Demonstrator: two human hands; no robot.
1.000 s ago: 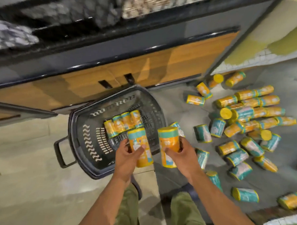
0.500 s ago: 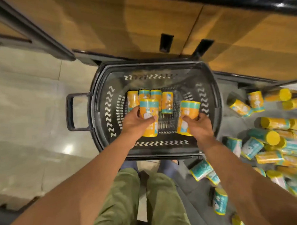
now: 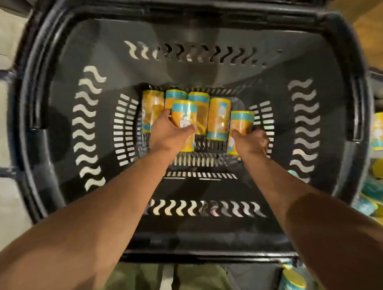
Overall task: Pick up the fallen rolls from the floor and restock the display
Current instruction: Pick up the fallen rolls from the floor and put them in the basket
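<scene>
Head view: one orange-and-teal roll [image 3: 183,116] is gripped by the left hand [image 3: 167,135] and another roll [image 3: 240,126] by the right hand [image 3: 253,142]. Both are held low inside the black basket [image 3: 54,133], over four rolls [image 3: 219,118] laid on its floor.

4 rolls [image 3: 219,119] in basket [image 3: 351,151] w/ more on floor [image 3: 4,197] right.

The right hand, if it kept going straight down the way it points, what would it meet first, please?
Most likely the basket floor: the right hand holds a roll just right of the row of rolls; depth is unclear.
</scene>
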